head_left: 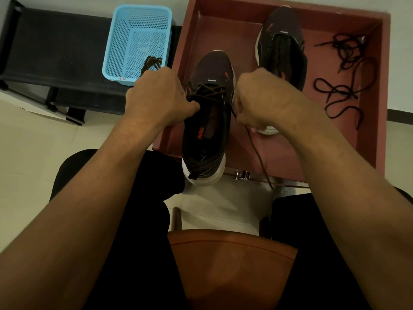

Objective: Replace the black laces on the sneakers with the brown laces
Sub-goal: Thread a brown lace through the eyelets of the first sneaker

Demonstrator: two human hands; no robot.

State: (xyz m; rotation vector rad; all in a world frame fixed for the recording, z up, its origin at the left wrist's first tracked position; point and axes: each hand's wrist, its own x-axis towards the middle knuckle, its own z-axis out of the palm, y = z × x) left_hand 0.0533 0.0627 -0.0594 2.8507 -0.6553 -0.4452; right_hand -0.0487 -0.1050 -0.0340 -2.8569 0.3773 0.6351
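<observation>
Both my hands are lacing: left hand (pixel 156 95) grips dark knit sneaker (pixel 207 135), right hand (pixel 257 101) pinches brown cord lace (pixel 257 148), next eyelet probably due.

My left hand (pixel 161 97) curls round the side of the sneaker (pixel 207 121), thumb hooked inside its collar. My right hand (pixel 257 101) is a tight fist pinching the brown lace (pixel 255 148). Both bare forearms reach forward.
</observation>
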